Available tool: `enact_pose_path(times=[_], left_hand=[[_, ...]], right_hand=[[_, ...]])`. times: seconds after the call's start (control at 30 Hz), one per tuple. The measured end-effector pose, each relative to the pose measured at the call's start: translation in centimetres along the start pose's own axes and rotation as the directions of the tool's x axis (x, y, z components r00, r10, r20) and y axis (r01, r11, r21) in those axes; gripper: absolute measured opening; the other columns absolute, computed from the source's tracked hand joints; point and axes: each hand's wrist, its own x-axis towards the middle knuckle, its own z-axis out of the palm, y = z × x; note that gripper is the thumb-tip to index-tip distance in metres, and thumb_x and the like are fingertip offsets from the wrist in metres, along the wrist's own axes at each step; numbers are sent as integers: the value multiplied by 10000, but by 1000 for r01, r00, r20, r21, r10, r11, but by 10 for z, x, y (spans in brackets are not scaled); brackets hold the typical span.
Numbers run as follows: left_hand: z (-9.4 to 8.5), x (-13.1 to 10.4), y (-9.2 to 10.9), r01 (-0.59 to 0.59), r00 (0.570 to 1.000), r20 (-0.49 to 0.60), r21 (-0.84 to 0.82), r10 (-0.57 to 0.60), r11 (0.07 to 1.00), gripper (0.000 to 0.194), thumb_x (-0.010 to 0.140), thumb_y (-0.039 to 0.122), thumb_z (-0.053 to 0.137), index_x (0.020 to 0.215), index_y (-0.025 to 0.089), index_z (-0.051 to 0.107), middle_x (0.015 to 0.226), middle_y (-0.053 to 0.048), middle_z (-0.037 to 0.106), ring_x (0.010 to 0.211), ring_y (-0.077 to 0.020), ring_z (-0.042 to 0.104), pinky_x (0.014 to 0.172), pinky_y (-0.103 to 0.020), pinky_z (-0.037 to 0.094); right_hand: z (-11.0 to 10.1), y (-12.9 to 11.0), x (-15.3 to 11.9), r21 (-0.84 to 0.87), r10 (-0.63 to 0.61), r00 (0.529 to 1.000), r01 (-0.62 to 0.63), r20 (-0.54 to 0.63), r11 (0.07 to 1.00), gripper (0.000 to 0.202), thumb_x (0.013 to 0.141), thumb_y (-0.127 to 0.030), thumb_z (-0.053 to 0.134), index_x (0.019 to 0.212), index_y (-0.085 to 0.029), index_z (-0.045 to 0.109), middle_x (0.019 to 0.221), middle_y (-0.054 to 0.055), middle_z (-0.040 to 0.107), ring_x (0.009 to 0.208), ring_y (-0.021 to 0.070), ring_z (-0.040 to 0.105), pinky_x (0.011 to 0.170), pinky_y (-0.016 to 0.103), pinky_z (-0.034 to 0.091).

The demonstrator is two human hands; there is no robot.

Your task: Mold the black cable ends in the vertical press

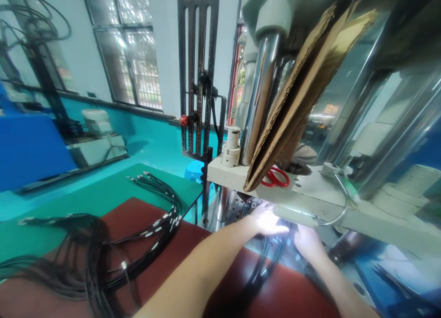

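My left hand point(267, 220) reaches under the pale machine platform point(310, 189), brightly lit by a lamp there, its fingers on black cables point(265, 267) that run down toward me. My right hand point(308, 242) sits just to its right, under the same platform, fingers curled around the cable ends. The glare and blur hide how the fingers grip.
A bundle of black cables point(158, 221) with white markers lies on the red mat point(144, 208) at left. Cardboard sheets point(296, 102) lean on the machine's steel column point(262, 88), with red scissors point(275, 178) beside them. A black slotted rack point(198, 75) stands behind.
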Motion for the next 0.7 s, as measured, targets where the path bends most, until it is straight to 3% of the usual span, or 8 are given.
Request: enact_pose_path(times=[0.37, 0.7], left_hand=[[-1, 0, 1, -1, 1000, -18, -21, 0, 1000, 572, 820, 568, 443, 1276, 222, 439, 1310, -71, 455, 1227, -267, 380, 1027, -421, 286], [-4, 2, 2, 1, 999, 48, -35, 1, 999, 552, 833, 552, 432, 1275, 222, 439, 1353, -79, 408, 1277, -273, 314, 1044, -445, 260]], right_hand=[[-5, -9, 4, -22, 53, 998, -53, 34, 998, 416, 781, -28, 353, 1072, -143, 628, 981, 122, 662, 1074, 262, 537, 1004, 452, 319], [10, 13, 21, -23, 112, 993, -111, 34, 994, 269, 856, -206, 522, 1117, -154, 563, 1119, 87, 592, 998, 198, 564, 857, 411, 463]])
